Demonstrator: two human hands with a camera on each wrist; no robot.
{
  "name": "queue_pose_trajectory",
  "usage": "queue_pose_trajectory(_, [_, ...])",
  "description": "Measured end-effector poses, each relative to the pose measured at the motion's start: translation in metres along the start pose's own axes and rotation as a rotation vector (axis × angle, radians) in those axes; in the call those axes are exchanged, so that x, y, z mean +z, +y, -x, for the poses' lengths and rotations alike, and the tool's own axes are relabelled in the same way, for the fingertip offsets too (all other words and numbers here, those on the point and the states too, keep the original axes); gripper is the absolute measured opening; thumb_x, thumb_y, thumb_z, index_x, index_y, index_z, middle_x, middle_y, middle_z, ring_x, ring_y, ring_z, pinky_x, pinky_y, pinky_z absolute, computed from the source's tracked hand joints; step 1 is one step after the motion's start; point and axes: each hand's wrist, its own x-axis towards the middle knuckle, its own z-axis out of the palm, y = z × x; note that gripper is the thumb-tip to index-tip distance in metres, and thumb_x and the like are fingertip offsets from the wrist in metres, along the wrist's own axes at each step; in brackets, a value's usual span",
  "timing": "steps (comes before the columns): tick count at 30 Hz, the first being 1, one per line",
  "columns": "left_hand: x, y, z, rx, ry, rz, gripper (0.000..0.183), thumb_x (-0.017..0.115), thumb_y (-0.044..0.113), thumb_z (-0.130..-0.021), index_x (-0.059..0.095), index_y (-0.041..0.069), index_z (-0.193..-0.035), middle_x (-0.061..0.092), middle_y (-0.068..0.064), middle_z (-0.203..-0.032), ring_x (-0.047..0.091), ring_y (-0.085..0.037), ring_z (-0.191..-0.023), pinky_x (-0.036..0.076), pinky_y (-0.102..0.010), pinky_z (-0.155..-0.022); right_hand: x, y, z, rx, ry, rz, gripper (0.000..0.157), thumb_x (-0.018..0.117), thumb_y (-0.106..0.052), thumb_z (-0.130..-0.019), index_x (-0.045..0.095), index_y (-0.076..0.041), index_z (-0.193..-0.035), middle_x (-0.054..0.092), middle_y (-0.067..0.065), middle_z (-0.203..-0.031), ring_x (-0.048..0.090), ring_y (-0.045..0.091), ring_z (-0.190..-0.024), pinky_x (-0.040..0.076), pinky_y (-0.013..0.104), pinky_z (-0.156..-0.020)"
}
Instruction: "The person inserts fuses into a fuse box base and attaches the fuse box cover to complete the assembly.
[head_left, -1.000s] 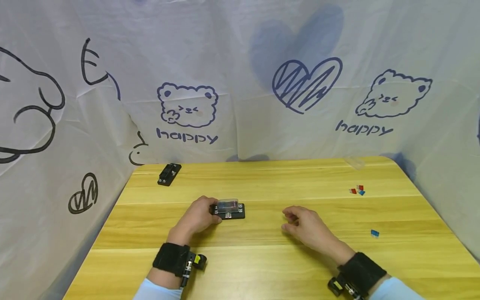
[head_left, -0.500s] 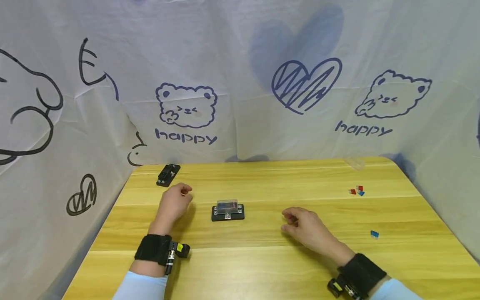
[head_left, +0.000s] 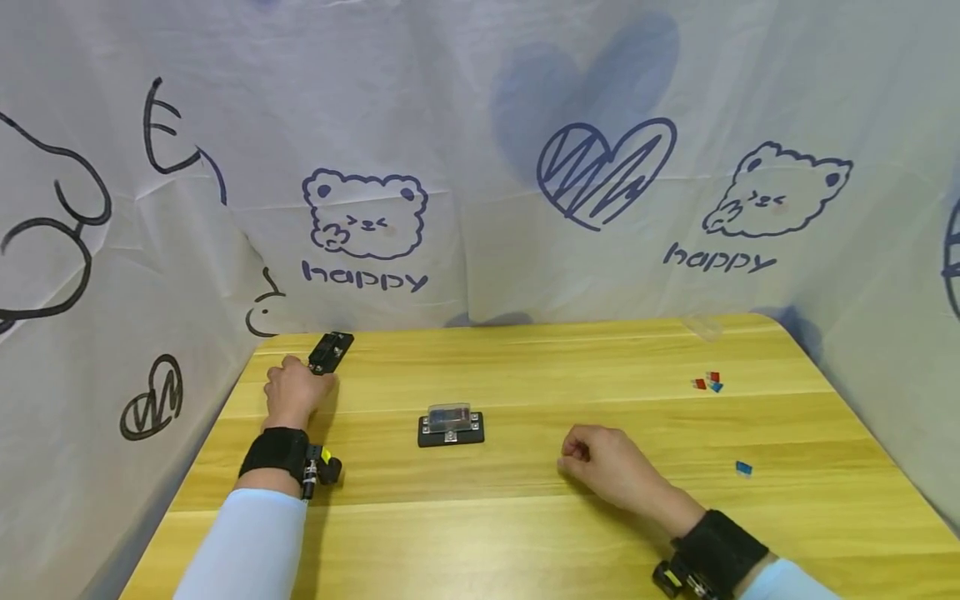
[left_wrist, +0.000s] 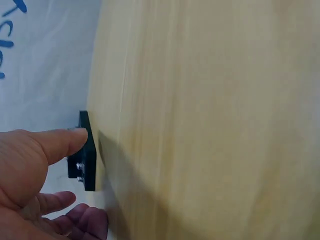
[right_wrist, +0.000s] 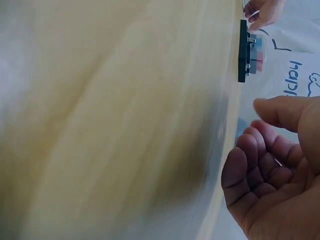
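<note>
My left hand (head_left: 295,392) is at the near end of a black fuse block (head_left: 330,352) at the table's back left. In the left wrist view its thumb lies across part of that fuse block (left_wrist: 90,167), with the other fingers apart below; contact is hard to tell. A second fuse block (head_left: 451,427), with a clear cover over blue and red fuses, sits mid-table between the hands. To its right, my right hand (head_left: 615,468) hovers low over the table, fingers loosely curled and holding nothing, as the right wrist view confirms.
On the right of the wooden table (head_left: 525,533) lie red fuses (head_left: 699,384), a blue fuse (head_left: 716,387) beside them, and another blue fuse (head_left: 743,468) nearer the front. A clear plastic piece (head_left: 703,327) lies at the back right edge. White cloth walls (head_left: 480,208) enclose the table.
The left hand has let go of the covered fuse block and moved left and back to the uncovered one. The right hand stays in place, its fingertips slightly closer together.
</note>
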Motion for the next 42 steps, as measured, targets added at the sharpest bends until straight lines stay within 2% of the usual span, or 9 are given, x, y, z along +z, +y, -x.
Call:
queue_pose_trajectory(3, [-0.001, -0.003, -0.004, -0.04, -0.063, -0.006, 0.087, 0.062, 0.04, -0.088, 0.023, -0.018, -0.14, 0.03, -0.045, -0.132, 0.03, -0.06, -0.118, 0.031, -0.066, -0.099, 0.001, -0.001, 0.003, -0.013, -0.041, 0.037, 0.011, 0.069, -0.023, -0.088, 0.062, -0.024, -0.08, 0.056, -0.011, -0.067, 0.048, 0.008, -0.059, 0.042, 0.027, -0.056])
queue_pose_trajectory(7, [-0.003, -0.007, -0.007, -0.058, -0.108, -0.018, 0.092, 0.062, 0.047, -0.087, 0.024, -0.017, -0.14, 0.03, -0.044, -0.132, 0.031, -0.058, -0.119, 0.031, -0.067, -0.099, 0.003, -0.002, 0.006, -0.038, -0.087, 0.059, 0.012, 0.067, -0.023, -0.089, 0.061, -0.025, -0.078, 0.056, -0.012, -0.067, 0.049, 0.007, -0.06, 0.043, 0.028, -0.058])
queue_pose_trajectory(14, [-0.003, -0.008, -0.009, -0.021, -0.084, -0.091, 0.085, 0.062, 0.047, -0.088, 0.036, -0.02, -0.133, 0.037, -0.044, -0.123, 0.04, -0.057, -0.109, 0.037, -0.064, -0.095, 0.002, -0.005, 0.007, -0.071, -0.121, 0.053, 0.011, 0.067, -0.022, -0.09, 0.061, -0.024, -0.08, 0.057, -0.011, -0.069, 0.049, 0.008, -0.06, 0.043, 0.028, -0.059])
queue_pose_trajectory(20, [0.003, -0.008, -0.011, -0.056, -0.057, -0.108, 0.078, 0.06, 0.044, -0.09, 0.038, -0.017, -0.134, 0.039, -0.04, -0.122, 0.042, -0.053, -0.109, 0.039, -0.061, -0.094, 0.002, -0.004, 0.007, -0.08, -0.126, 0.057, 0.011, 0.067, -0.023, -0.09, 0.062, -0.024, -0.08, 0.057, -0.012, -0.069, 0.049, 0.007, -0.06, 0.043, 0.028, -0.059])
queue_pose_trajectory(24, [0.006, -0.007, -0.012, -0.052, -0.049, -0.106, 0.071, 0.059, 0.04, -0.091, 0.042, -0.016, -0.13, 0.041, -0.039, -0.119, 0.044, -0.05, -0.106, 0.041, -0.059, -0.092, 0.002, -0.003, 0.007, -0.074, -0.128, 0.061, 0.01, 0.067, -0.024, -0.09, 0.062, -0.025, -0.081, 0.057, -0.012, -0.07, 0.05, 0.007, -0.061, 0.044, 0.027, -0.06])
queue_pose_trajectory(28, [0.008, -0.003, -0.009, -0.017, -0.048, -0.092, 0.064, 0.059, 0.036, -0.091, 0.045, -0.015, -0.127, 0.044, -0.035, -0.115, 0.045, -0.046, -0.101, 0.042, -0.055, -0.089, 0.0, -0.004, 0.008, -0.077, -0.13, 0.059, 0.009, 0.067, -0.023, -0.09, 0.063, -0.024, -0.082, 0.057, -0.012, -0.071, 0.05, 0.007, -0.061, 0.044, 0.028, -0.06])
queue_pose_trajectory(35, [0.016, 0.007, 0.0, 0.106, -0.045, -0.071, 0.058, 0.062, 0.032, -0.089, 0.05, -0.012, -0.125, 0.055, -0.033, -0.115, 0.051, -0.041, -0.099, 0.046, -0.05, -0.085, -0.002, -0.002, 0.008, -0.069, -0.128, 0.052, 0.009, 0.067, -0.023, -0.09, 0.063, -0.024, -0.083, 0.058, -0.011, -0.071, 0.05, 0.008, -0.062, 0.044, 0.028, -0.06])
queue_pose_trajectory(42, [0.031, 0.023, 0.01, 0.203, -0.113, -0.044, 0.062, 0.064, 0.035, -0.088, 0.051, -0.007, -0.132, 0.057, -0.03, -0.123, 0.054, -0.038, -0.101, 0.048, -0.048, -0.085, -0.003, -0.001, 0.008, -0.048, -0.131, 0.044, 0.008, 0.067, -0.023, -0.09, 0.063, -0.024, -0.082, 0.058, -0.012, -0.072, 0.051, 0.008, -0.062, 0.044, 0.029, -0.061])
